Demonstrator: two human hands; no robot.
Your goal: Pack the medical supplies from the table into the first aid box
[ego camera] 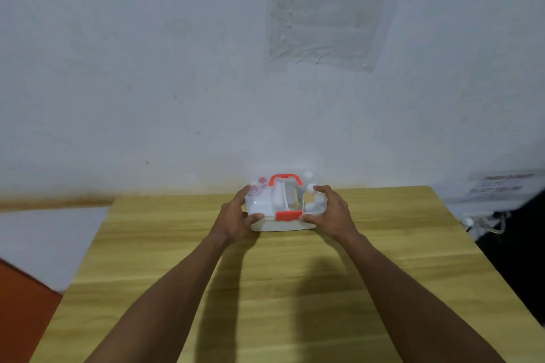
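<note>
Wooden table [295, 289]: left hand [236, 219], right hand [333, 214] both clasping closed first aid box [283, 206].

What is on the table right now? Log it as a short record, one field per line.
surface: wooden table, against a white wall
box: first aid box, clear lid down, red handle and red latch
contents: small items show through the lid, too blurred to name
left hand: grips the box's left end, fingers on the lid
right hand: grips the box's right end
loose supplies on table: none visible
</note>
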